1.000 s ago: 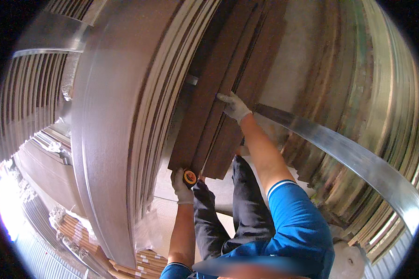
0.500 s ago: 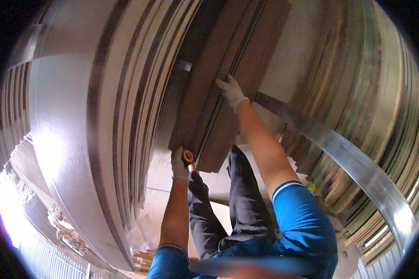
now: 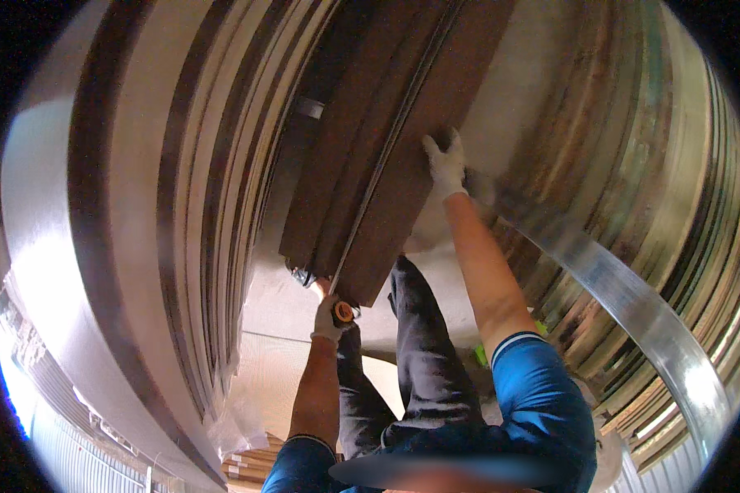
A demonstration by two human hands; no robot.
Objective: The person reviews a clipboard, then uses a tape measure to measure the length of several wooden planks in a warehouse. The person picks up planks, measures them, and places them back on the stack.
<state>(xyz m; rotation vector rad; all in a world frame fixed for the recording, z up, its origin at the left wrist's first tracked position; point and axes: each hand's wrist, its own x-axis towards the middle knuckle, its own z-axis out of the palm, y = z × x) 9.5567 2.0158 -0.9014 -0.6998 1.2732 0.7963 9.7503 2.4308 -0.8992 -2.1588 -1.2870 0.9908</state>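
Observation:
My left hand [image 3: 325, 320], in a pale glove, is closed around a round black-and-orange tape measure [image 3: 343, 312] at the near end of the brown boards. Long and dark, a brown board [image 3: 395, 218] slants away from me beside another brown board [image 3: 329, 189]. A thin light line runs along the gap between them; whether it is the tape's blade I cannot tell. Farther off, my gloved right hand [image 3: 447, 167] rests at the right long edge of the brown board, thumb and fingers spread apart, with nothing visible in them.
Tall stacks of pale sheets with dark edges [image 3: 181, 164] rise on the left. More sheets and boards [image 3: 617, 123] stand on the right, with a shiny metal strip [image 3: 633, 287] curving before them. Light sheeting [image 3: 279, 316] lies by my feet, near brown cartons [image 3: 251, 464].
My right hand has moved right, from the gap between the boards to the right edge. My left hand, with the tape measure, has come slightly nearer and right. The view has shifted.

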